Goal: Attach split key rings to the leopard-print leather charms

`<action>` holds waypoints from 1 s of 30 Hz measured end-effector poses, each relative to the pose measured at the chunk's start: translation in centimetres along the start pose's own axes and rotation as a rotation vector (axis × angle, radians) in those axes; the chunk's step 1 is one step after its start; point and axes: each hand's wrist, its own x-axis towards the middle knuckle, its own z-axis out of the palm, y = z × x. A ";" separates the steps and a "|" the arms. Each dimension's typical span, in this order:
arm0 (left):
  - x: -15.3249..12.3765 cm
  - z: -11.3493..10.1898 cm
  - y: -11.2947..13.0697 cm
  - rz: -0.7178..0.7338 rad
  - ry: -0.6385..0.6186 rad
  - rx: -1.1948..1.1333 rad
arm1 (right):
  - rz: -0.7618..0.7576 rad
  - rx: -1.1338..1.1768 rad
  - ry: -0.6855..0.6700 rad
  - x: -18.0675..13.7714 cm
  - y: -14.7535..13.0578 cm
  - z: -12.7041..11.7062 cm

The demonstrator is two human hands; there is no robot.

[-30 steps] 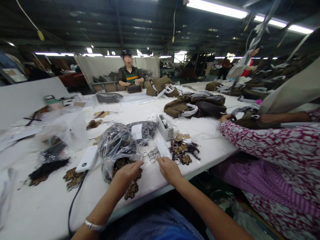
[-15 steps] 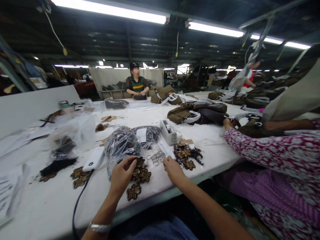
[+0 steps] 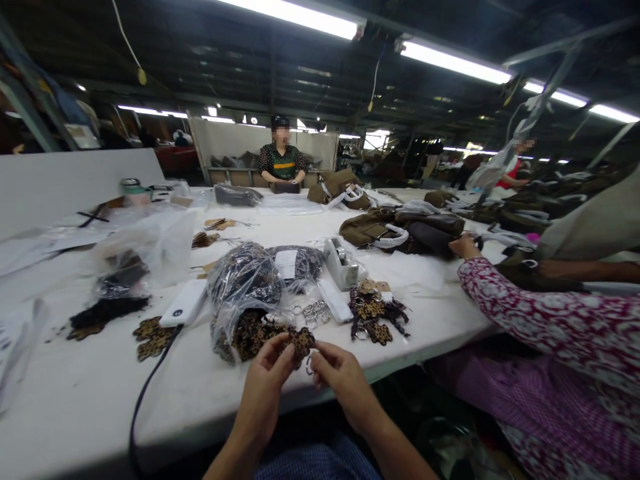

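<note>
The left hand [image 3: 270, 377] pinches a leopard-print charm [image 3: 301, 343] just above the table [image 3: 90, 407] edge, near the plastic bag [image 3: 245, 293]. The right hand [image 3: 340, 377] pinches a metal ring [image 3: 309, 364] just beside the charm's lower right.

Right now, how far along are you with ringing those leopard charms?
Done: a small pile of ringed charms lies right of the loose rings. In hand: the left hand pinches one leopard charm while the right hand brings a metal ring to it. Left: the plastic bag holds many more, and a few charms lie by the power bank.
</note>
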 end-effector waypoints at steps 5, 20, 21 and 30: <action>-1.0 -1.1 -0.4 0.089 -0.196 0.388 | -0.184 -0.365 0.094 -0.9 -0.5 -0.6; -1.9 -0.5 1.4 0.022 -0.245 0.468 | -0.393 -1.081 -0.004 -2.5 -1.6 -0.5; -2.0 -0.6 1.4 -0.020 -0.255 0.423 | -0.389 -1.067 -0.009 -2.5 -1.6 -0.5; -2.3 -1.6 1.6 -0.061 -0.247 0.407 | -0.311 -0.600 0.014 -2.2 -0.6 -1.2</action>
